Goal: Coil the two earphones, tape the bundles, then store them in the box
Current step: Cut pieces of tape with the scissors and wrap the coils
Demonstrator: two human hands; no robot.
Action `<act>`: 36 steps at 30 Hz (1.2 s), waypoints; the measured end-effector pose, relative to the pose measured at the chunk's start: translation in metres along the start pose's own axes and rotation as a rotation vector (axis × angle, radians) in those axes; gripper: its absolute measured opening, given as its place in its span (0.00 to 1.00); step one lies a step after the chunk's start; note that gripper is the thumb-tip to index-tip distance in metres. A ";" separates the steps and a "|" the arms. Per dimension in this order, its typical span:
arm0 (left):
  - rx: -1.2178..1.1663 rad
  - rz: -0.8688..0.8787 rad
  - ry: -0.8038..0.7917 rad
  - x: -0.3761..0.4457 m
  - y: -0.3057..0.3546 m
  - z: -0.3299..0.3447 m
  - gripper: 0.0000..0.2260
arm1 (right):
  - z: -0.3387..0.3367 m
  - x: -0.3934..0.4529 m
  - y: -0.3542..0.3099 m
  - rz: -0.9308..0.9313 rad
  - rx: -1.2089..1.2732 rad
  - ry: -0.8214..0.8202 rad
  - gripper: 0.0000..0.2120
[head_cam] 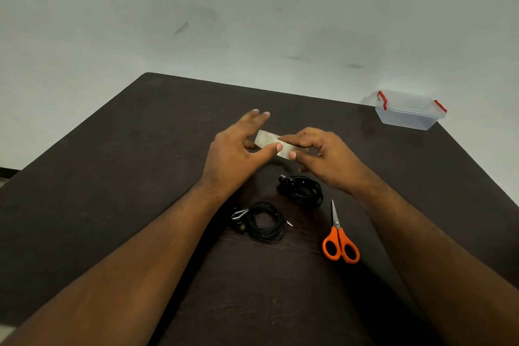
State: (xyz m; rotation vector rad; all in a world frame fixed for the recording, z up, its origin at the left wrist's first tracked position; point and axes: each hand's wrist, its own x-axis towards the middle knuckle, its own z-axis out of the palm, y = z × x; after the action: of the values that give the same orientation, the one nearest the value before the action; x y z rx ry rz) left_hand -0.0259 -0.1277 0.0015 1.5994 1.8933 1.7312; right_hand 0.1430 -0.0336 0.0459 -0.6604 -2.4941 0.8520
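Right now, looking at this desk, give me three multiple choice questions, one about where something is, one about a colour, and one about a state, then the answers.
1. Where is the clear box?
A. at the table's far right corner
B. beside the scissors
C. under the left hand

2. What colour are the scissors' handles?
A. blue
B. orange
C. black

3. What state are the two earphones in?
A. stretched out straight
B. inside the box
C. coiled into bundles on the table

Answers:
1 A: the box with red latches sits on the dark table at its far right corner, away from everything else.
2 B: both handle loops are orange.
3 C: the near bundle and the far bundle lie coiled on the table, while the left hand and right hand hold a strip of tape above them.
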 end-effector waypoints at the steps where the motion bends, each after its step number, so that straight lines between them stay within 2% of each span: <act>1: 0.008 0.024 -0.026 0.000 0.002 -0.001 0.22 | 0.000 0.000 -0.002 -0.036 -0.048 0.001 0.15; 5: 0.066 0.060 -0.068 -0.001 0.004 -0.004 0.13 | 0.001 0.001 -0.009 -0.109 -0.193 0.017 0.13; 12: 0.131 0.086 -0.118 0.001 0.008 -0.007 0.08 | -0.006 0.002 -0.011 -0.087 -0.236 -0.007 0.13; 23: 0.025 0.026 -0.175 0.002 0.003 -0.006 0.07 | -0.011 0.003 -0.014 -0.087 -0.193 -0.070 0.12; 29: -0.134 -0.024 -0.144 0.003 0.005 -0.007 0.16 | -0.017 0.005 -0.012 -0.057 -0.133 -0.059 0.12; 31: -0.179 -0.065 -0.147 0.003 0.006 -0.007 0.12 | -0.018 0.005 -0.011 -0.052 -0.133 -0.052 0.11; 33: -0.179 -0.054 -0.165 0.000 0.007 -0.005 0.03 | -0.017 0.005 -0.010 -0.044 -0.128 -0.060 0.11; 36: -0.132 -0.027 -0.146 -0.002 0.006 -0.002 0.06 | -0.013 0.005 -0.009 -0.041 -0.124 -0.069 0.10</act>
State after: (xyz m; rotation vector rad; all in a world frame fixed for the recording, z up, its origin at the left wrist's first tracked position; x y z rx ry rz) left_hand -0.0228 -0.1316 0.0061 1.5970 1.6896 1.6420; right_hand 0.1435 -0.0316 0.0628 -0.6277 -2.6297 0.7212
